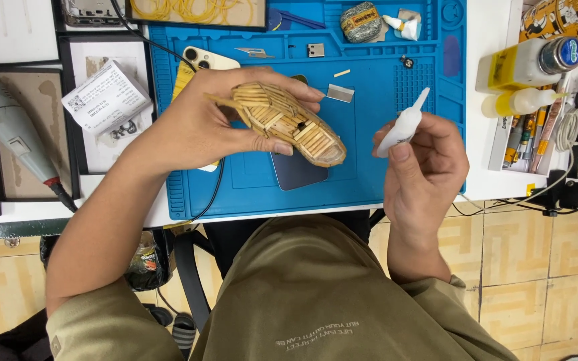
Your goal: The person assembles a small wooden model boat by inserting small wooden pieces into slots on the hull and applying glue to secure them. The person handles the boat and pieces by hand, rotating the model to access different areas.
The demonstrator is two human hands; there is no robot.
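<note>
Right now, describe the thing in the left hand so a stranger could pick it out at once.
Start at the blue work mat on the white desk. Above its near half, the left hand holds a small boat-shaped model built from pale wooden sticks. Unlike the smooth white glue tube in the right hand, it is tan, ribbed with sticks and pointed at one end.

Your left hand (202,127) holds the small boat-shaped model of pale wooden sticks (289,120) above the blue silicone work mat (376,167), and your right hand (426,164) holds the white glue tube (403,127) just right of it. Between them the mat lies open. Under the model a dark flat phone (297,170) blocks the near middle. Far along the mat, a grey wrapped stone (360,21), a metal blade (340,93) and small parts crowd the way. At the right edge, yellow plastic bottles (526,63) stand close. On the left, a grey rotary tool (8,127) and a white printed paper (105,97) fill the table.
</note>
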